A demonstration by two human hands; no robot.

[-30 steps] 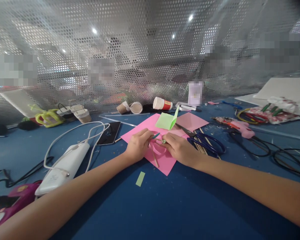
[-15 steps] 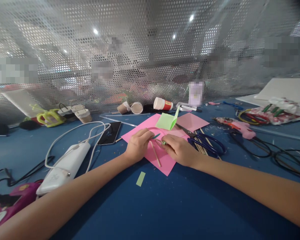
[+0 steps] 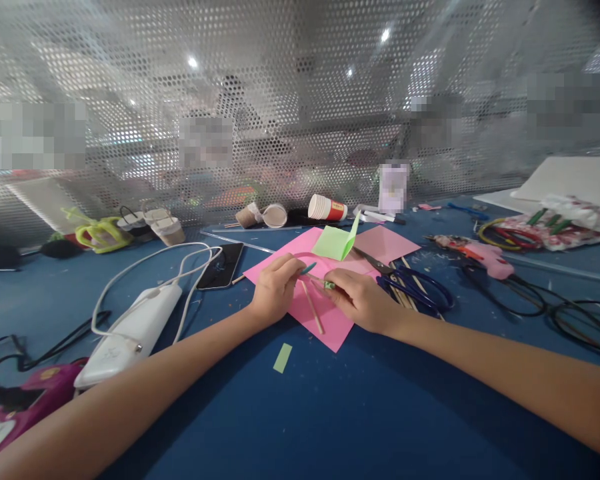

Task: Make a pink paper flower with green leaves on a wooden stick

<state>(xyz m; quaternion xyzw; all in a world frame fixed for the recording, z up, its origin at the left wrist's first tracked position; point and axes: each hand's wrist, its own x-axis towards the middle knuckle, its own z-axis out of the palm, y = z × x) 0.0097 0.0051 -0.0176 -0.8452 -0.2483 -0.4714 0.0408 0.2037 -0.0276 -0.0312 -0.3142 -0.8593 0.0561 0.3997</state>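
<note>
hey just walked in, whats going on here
A person works with both bare hands close together over flat pink paper on a blue table. The right hand pinches a small light-green piece; what the left hand grips is hard to make out. A thin pale wooden stick slants below them. Blue-handled metal scissors lie beside the right hand, and a light-green rectangular paper strip lies nearer the person.

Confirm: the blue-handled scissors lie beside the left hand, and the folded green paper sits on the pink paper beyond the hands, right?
Not quite: the blue-handled scissors lie beside the right hand, not the left hand, as the head view shows. The folded green paper sits on the pink paper beyond the hands.
</note>
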